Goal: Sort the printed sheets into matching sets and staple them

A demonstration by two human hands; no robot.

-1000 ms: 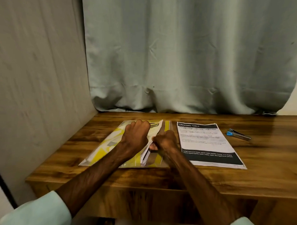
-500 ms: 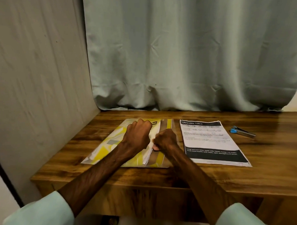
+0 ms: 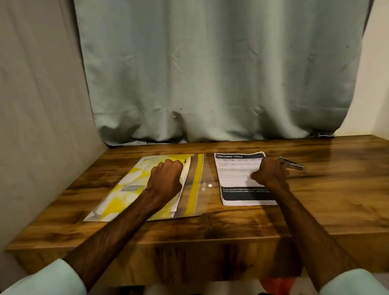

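Head view: left fingers (image 3: 170,168) clenched atop yellow folder (image 3: 128,182), right fingers (image 3: 274,165) around stapler (image 3: 295,165).

On the stack of printed sheets (image 3: 238,176), the words "RESSING TABLE" are read in white capitals on the black header band (image 3: 239,156). White lines are printed on its lower black band (image 3: 246,193) but cannot be read, nor can the grey label (image 3: 130,188) on the yellow folder (image 3: 116,203).

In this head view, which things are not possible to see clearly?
- Head view: stapler, near end hidden behind the right hand; grip unclear.
- Head view: small text on the printed stack, blurred.
- Head view: whether the left hand holds sheets on the yellow folder, hidden under its knuckles.
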